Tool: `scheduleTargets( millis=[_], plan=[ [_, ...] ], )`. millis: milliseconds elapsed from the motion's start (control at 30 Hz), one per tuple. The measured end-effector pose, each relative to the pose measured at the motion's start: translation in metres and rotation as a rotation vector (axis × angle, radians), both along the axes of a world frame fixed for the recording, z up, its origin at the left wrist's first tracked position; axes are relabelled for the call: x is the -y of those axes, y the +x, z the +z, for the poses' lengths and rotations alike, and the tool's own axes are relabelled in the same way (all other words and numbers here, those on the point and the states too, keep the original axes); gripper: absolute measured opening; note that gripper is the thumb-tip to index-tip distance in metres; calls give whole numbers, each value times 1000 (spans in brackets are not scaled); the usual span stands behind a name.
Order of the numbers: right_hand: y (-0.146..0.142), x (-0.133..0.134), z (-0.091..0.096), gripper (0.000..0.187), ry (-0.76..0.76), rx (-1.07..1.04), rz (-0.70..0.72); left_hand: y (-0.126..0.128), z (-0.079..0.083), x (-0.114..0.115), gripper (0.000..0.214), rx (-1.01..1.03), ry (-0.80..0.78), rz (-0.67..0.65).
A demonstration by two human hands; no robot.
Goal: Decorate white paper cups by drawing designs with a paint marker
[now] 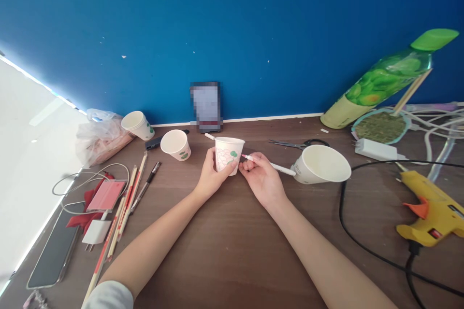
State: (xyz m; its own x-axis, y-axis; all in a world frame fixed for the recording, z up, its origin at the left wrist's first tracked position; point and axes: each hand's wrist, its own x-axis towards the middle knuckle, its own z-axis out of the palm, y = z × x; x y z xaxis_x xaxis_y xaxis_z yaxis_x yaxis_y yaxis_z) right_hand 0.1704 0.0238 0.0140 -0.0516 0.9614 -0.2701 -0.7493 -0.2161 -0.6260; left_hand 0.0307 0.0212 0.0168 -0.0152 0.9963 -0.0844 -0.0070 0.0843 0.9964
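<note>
A white paper cup [225, 148] with a pink petal pattern and a green leaf print stands upright in my left hand [213, 174], whose fingers wrap its left side and thumb presses the front. My right hand [264, 176] pinches a white marker [282, 169] with a pink tip. That tip points left and is at or very near the cup's right side; whether it touches, I cannot tell. Behind the cup on the left lies a white pen cap [209, 136]. A larger white paper cup [324, 164] sits beyond the marker's back end.
Two more cup spots, a paper cup [175, 145] and stacked cups [138, 125], stand left. Chopsticks [125, 203], a pen [145, 187] and a phone [54, 246] lie left. Scissors [297, 145], a leaning bottle [377, 84] and a corded yellow glue gun [433, 207] are right. A screen [206, 104] leans against the blue wall.
</note>
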Motion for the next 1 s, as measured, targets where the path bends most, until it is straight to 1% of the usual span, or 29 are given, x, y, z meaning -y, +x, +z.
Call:
scheduleTargets(
  millis=[167,267,367,467,633,833,1000],
  plan=[
    [-1,2,1,16,58,31,17,0,0,2,56,-27,13,13],
    [0,3,-1,13,79,44,39,0,0,4,53,-22,7,-28],
    [0,3,-2,11,98,59,47,-2,-2,4,48,-7,45,-79],
    [0,5,-1,10,110,78,33,-1,-2,4,47,-23,62,-66],
    [-2,5,-1,9,133,108,4,2,-1,5,54,-60,69,-18],
    [-3,4,-4,9,142,129,-5,1,-7,5,68,-88,165,-26],
    [-2,4,-4,9,121,96,-1,1,-10,4,69,-112,172,-17]
  ],
)
